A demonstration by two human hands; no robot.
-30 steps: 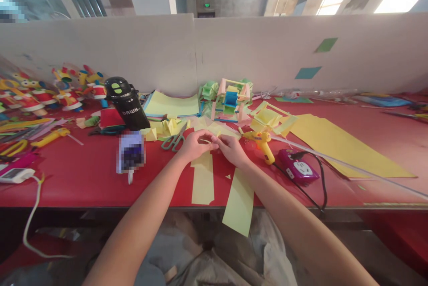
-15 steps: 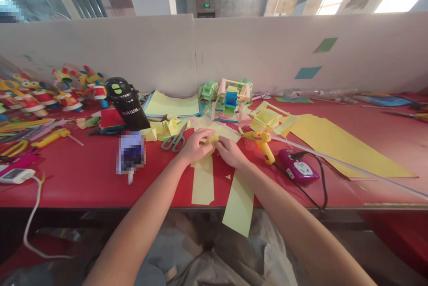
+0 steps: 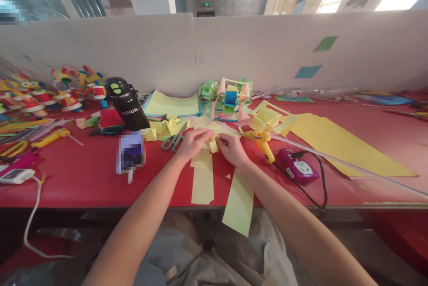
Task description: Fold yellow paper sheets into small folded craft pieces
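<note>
Between my hands is a small folded piece of yellow paper (image 3: 213, 145). My left hand (image 3: 195, 143) pinches it from the left, and my right hand (image 3: 231, 147) grips its right side with bent fingers. Below them a pale yellow paper strip (image 3: 202, 183) lies on the red table. Under my right wrist, a second pale strip (image 3: 239, 206) hangs over the table's front edge. Green-handled scissors (image 3: 172, 142) rest just left of my left hand, partly covered by it. To the right of my right hand lies a yellow glue gun (image 3: 262, 141).
A purple power socket (image 3: 297, 168) with a black cord sits at the right. Behind stand a paper wheel model (image 3: 230, 99) and a yellow paper frame (image 3: 267, 116). A black bottle (image 3: 125, 105) and a blurred phone (image 3: 131, 154) are at the left; yellow sheets (image 3: 347, 145) lie far right.
The folded yellow paper has turned between my hands and now shows a flat face lower down. My left hand's fingers have straightened a little; both hands stay in nearly the same place.
</note>
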